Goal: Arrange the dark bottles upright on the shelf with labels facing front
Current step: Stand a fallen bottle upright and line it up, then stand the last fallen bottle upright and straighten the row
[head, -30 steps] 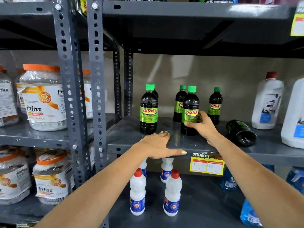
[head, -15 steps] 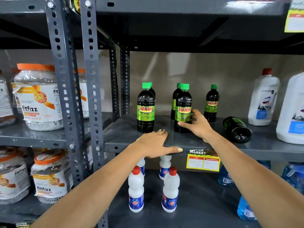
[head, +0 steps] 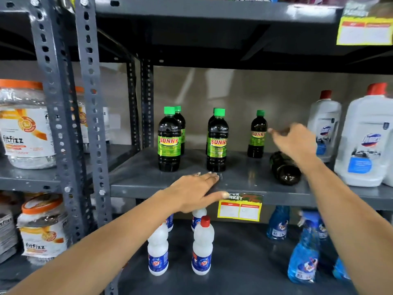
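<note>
Several dark bottles with green caps and green SUNNY labels stand upright on the grey shelf: a front left bottle, a front middle bottle and a smaller-looking one further back, with two more half hidden behind the front ones. One dark bottle lies on its side, base toward me. My right hand hovers empty above the lying bottle, fingers loosely apart and blurred. My left hand rests flat on the shelf's front edge.
White jugs with red caps stand at the shelf's right end. A yellow price tag hangs on the front edge. Below are white bottles and blue spray bottles. Perforated uprights and fitfizz jars stand left.
My right hand let go of the front middle bottle and moved right, up over the lying bottle. My left hand stayed on the shelf edge.
</note>
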The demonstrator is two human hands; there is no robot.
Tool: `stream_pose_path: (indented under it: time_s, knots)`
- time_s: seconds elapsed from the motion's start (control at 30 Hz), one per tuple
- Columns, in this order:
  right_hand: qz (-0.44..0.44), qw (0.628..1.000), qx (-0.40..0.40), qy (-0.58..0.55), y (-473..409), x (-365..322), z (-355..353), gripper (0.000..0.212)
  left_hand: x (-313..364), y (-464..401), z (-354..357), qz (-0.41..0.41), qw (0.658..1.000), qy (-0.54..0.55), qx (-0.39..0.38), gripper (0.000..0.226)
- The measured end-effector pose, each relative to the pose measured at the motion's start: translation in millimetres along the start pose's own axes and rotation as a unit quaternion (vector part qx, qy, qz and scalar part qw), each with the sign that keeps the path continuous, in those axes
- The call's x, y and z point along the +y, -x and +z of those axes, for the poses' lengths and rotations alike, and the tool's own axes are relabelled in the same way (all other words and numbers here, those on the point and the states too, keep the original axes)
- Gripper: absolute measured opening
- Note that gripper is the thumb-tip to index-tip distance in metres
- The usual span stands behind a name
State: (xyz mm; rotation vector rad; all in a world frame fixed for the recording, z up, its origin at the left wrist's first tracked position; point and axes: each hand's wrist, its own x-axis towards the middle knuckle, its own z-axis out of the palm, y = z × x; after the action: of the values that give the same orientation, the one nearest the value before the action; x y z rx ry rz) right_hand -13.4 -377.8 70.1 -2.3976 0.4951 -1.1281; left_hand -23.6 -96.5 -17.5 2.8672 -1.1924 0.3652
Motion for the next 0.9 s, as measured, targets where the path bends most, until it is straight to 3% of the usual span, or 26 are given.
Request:
stream_pose_path:
  time_s: [0.07,0.13,0.23,0.3,0.37,0.43,0.57,0.73,0.9]
  knots:
    - [0.063,0.986,-0.124,0.095,-10.2,16.2,-9.2,0.096,16.9,-12.7,-3.9,0.006,0.999,0.010,-0.038,0.098]
    - [0.101,0.960,-0.234,0.118,-10.3,26.2,-9.7,0.111,31.5,-28.0,-3.2,-0.001,0.998,0.031,-0.063,0.105]
    - [0.154,0.931,-0.329,0.042,-7.5,32.2,-5.7,0.072,46.4,-51.5,-2.0,-0.006,0.996,0.054,-0.074,0.103]
    - [0.166,0.932,-0.323,-0.012,-10.2,35.9,-3.9,0.063,49.3,-61.7,-3.6,0.002,0.995,0.053,-0.085,0.097]
    - [0.158,0.943,-0.282,-0.079,-11.5,40.5,1.0,0.068,47.5,-68.7,-3.9,0.008,0.994,0.050,-0.097,0.096]
    - [0.138,0.962,-0.201,-0.121,-10.3,43.5,11.0,0.075,43.2,-71.6,-1.6,0.010,0.994,0.048,-0.100,0.099]
    - [0.033,0.978,-0.069,-0.196,-3.0,47.1,27.0,0.057,40.2,-72.5,3.3,0.012,0.994,0.052,-0.092,0.100]
    - [-0.035,0.969,-0.044,-0.240,0.1,57.6,43.9,0.077,42.5,-70.7,3.6,0.005,0.993,0.061,-0.099,0.099]
    - [0.021,0.938,-0.140,-0.315,-2.1,66.0,50.7,0.065,45.8,-67.8,-0.1,0.000,0.993,0.065,-0.103,0.095]
